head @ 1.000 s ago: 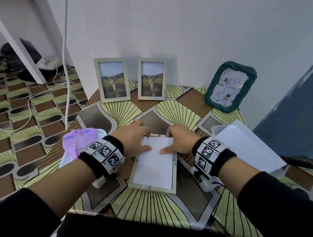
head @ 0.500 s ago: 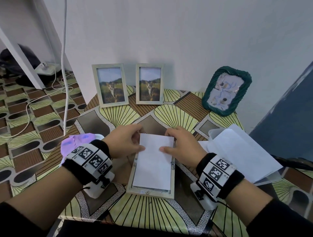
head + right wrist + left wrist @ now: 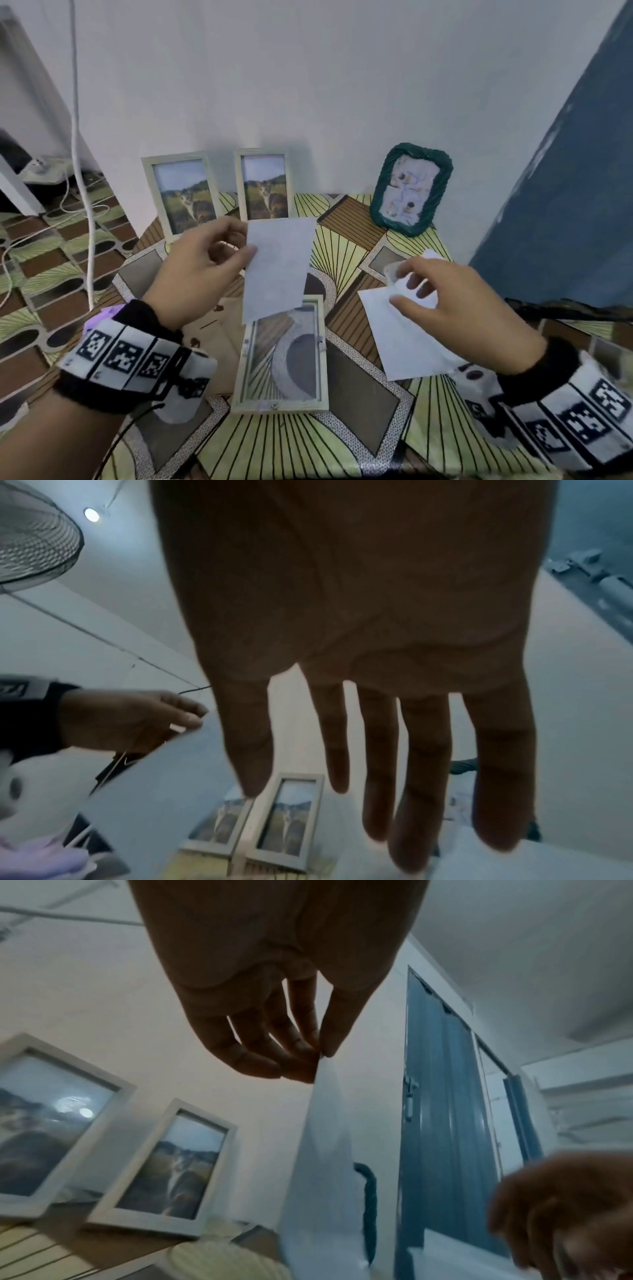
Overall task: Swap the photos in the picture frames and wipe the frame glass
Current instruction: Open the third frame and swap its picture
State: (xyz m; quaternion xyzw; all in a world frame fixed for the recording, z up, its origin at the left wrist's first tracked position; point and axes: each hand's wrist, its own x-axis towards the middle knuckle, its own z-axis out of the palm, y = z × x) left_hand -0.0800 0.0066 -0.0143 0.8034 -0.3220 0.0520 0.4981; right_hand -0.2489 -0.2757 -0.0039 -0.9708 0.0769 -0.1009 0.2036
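A pale wooden frame [image 3: 279, 407] lies face down on the table with its back open; the patterned cloth shows through its glass. My left hand [image 3: 247, 240] pinches the left edge of a white-backed photo [image 3: 279, 267] between thumb and fingers and holds it in the air above the frame's far end; the pinch [image 3: 316, 1058] also shows in the left wrist view. My right hand [image 3: 411, 287] hovers with straight, spread fingers [image 3: 424, 777] over a white sheet [image 3: 404, 339] at the right and holds nothing. A brown backing board [image 3: 221, 325] lies left of the frame.
Two pale frames with cat photos [image 3: 181, 195] [image 3: 265, 186] lean on the wall at the back. A green woven frame [image 3: 411, 188] stands at the back right. A purple cloth [image 3: 102, 313] peeks out behind my left wrist. A white cable [image 3: 80, 171] hangs at the left.
The left hand has lifted the white photo out of the lying frame, which now shows bare glass. The right hand has left the photo and moved right, over the white sheet.
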